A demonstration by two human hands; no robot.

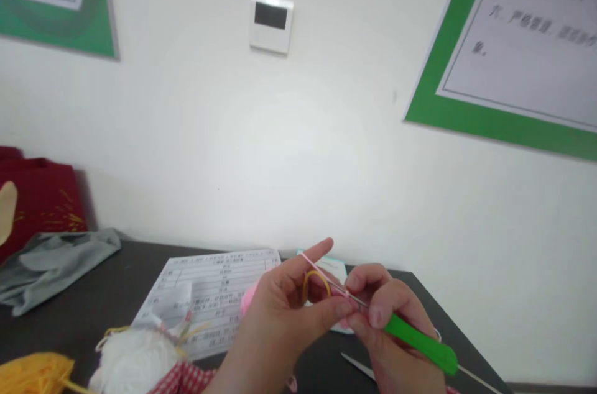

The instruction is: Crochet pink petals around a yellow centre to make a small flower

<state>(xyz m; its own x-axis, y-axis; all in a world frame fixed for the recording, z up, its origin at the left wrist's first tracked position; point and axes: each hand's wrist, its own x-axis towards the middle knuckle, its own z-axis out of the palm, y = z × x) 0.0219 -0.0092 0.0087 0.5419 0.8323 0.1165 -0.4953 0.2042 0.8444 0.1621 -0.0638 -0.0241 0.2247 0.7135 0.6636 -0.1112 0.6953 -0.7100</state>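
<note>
My right hand (396, 325) grips a crochet hook (422, 342) by its green handle, with the metal shaft pointing up and left. Opposite it, my left hand (280, 307) has its thumb pinched against the fingers at the hook's tip, and its index finger is stretched out. Pink yarn (318, 271) runs from that index finger down to the hook. A yellow loop (306, 285) curves between the left fingers; whether it is yarn or a ring I cannot tell. The stitches at the pinch are mostly hidden by my fingertips.
A white yarn ball (137, 360) and a yellow yarn ball (32, 374) sit front left. Behind are a printed sheet (209, 276) and pink yarn (248, 299). A pointed metal blade (358, 366) lies below my hands. Grey cloth (56, 263) and a red bag (46, 195) stand left.
</note>
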